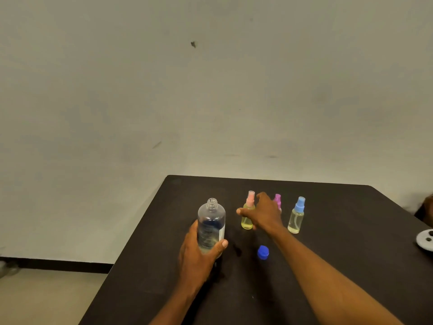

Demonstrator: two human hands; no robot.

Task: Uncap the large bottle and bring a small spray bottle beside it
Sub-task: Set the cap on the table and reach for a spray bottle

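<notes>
My left hand (199, 252) is wrapped around the lower half of the large bottle (211, 225), which stands upright on the dark table (351, 266) with its threaded neck bare. Its blue cap (263, 252) lies on the table just right of the bottle, apart from it. My right hand (262, 214) is open, fingers spread, among the small spray bottles (three in a row): beside the pink-topped one (248, 213), in front of the purple-topped one (278, 201). Contact with either cannot be confirmed. The blue-topped one (297, 215) stands clear to the right.
</notes>
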